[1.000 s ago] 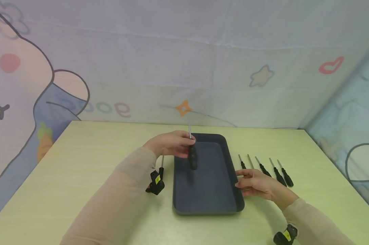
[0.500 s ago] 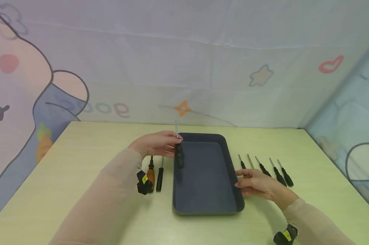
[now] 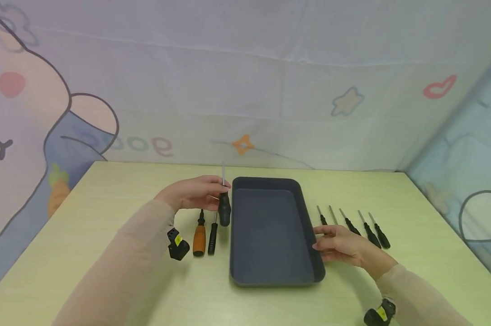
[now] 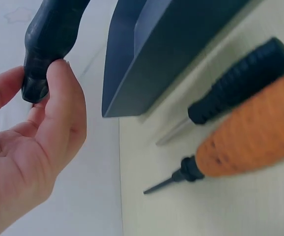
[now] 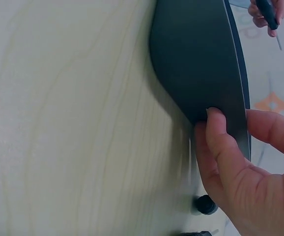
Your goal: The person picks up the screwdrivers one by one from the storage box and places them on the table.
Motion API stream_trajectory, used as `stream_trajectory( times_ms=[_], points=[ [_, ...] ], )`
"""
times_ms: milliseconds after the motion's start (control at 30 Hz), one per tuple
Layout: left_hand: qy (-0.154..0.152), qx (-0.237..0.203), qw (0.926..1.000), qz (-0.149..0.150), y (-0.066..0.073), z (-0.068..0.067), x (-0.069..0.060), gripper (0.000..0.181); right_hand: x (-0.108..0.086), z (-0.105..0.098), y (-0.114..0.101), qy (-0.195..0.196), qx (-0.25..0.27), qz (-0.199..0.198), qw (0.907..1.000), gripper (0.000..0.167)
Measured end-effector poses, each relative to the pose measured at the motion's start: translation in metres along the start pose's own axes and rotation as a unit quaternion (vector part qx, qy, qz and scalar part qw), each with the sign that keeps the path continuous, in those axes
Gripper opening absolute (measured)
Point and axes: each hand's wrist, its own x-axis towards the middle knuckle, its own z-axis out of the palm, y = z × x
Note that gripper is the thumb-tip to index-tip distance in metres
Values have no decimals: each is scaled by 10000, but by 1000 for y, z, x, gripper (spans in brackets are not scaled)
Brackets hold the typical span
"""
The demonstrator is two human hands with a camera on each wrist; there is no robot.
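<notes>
My left hand pinches a black-handled screwdriver at the neck of its handle, just left of the dark grey tray. Its shaft points up and away, and the screwdriver is held above the table. In the left wrist view, thumb and fingers close round the neck of the black handle. My right hand grips the tray's right side, with a finger over the rim and others against the outer wall. Beneath the left hand lie an orange-handled screwdriver and a slim black screwdriver.
Several black-handled screwdrivers lie in a row right of the tray, partly hidden by the right hand. A printed cloth hangs behind the table. Both wrists carry small black cameras.
My left hand has moved left with the screwdriver, from over the tray to beyond its left rim. The orange-handled screwdriver has come into sight. The right hand has stayed put.
</notes>
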Motion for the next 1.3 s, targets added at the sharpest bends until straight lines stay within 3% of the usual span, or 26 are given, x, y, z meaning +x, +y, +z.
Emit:
stream_trajectory(
  times_ms=[167,533,1067,1300],
  points=[
    [41,-208,9998,10,-7,-11,-3,11,0,0,-1,47,-30,10,10000,72],
    [252,-95,9995,151,-19,-32,-15,14,1,0,0,9,5,22,10000,73],
    [564,-42,9984,15,-44,-60,-38,14,2,0,-1,-94,112,43,9999,76],
    [728,-104,9972,-137,-53,-64,-43,16,1,0,0,-100,124,33,9999,76]
  ],
)
